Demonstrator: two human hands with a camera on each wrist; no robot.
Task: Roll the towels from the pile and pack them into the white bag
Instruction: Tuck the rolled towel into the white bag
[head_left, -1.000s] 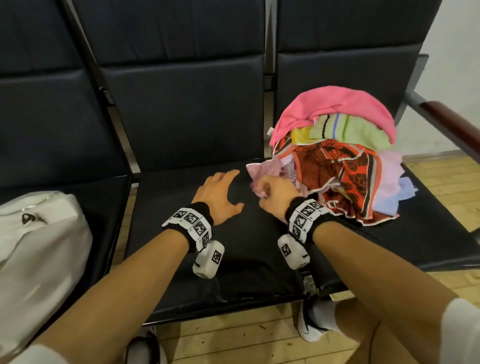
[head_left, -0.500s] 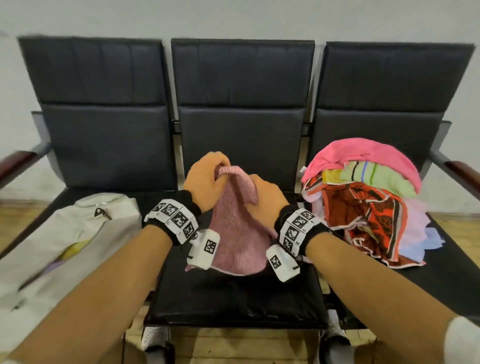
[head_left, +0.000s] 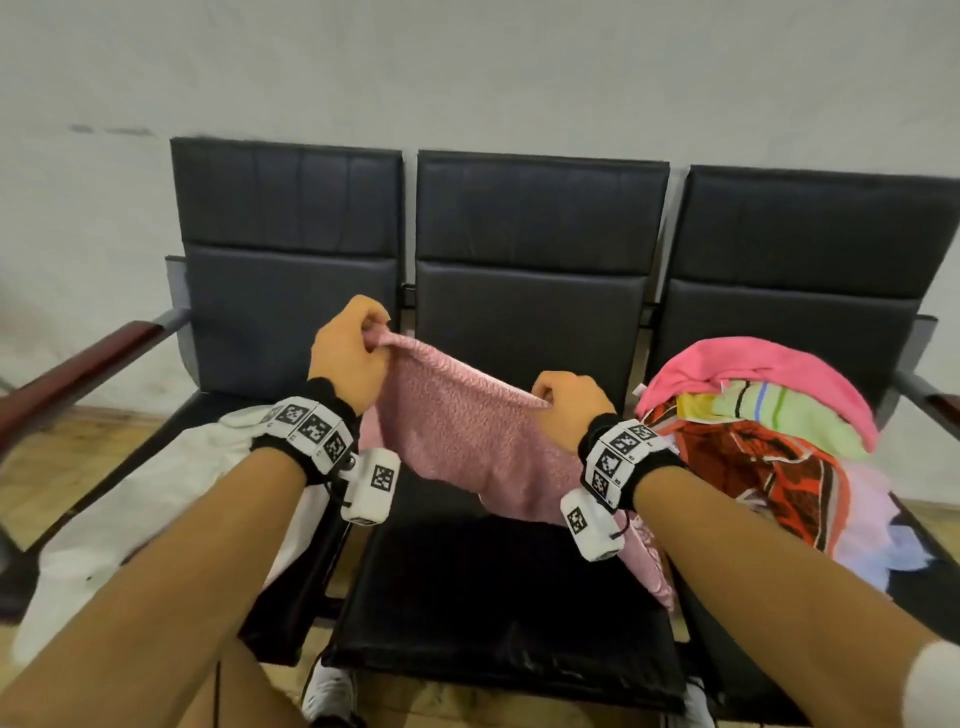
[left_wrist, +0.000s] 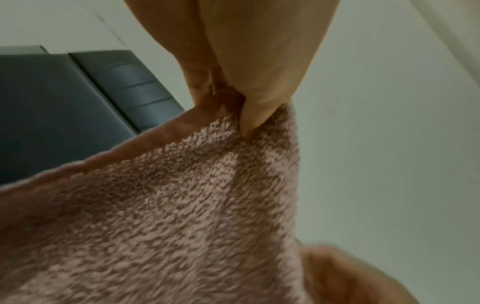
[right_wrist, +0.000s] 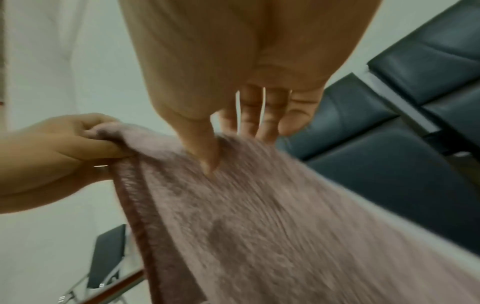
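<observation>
A dusty-pink towel hangs spread in the air above the middle seat, its lower end trailing to the seat's right edge. My left hand pinches its upper left corner, the higher one. My right hand pinches the top edge further right. Up close, the left wrist view shows the pink towel nipped between my left hand's thumb and fingers. In the right wrist view my right hand pinches the blurred pink towel. The pile of towels, bright pink on top, fills the right seat. The white bag lies on the left seat.
Three black padded seats stand in a row against a pale wall; the middle seat lies below the towel. Wooden armrests close off both ends of the row. My shoes and a wooden floor show below.
My right hand pulled the pink towel off the pile, and both hands lifted it. Since half a second ago they have moved apart, stretching the top edge; my view rose.
</observation>
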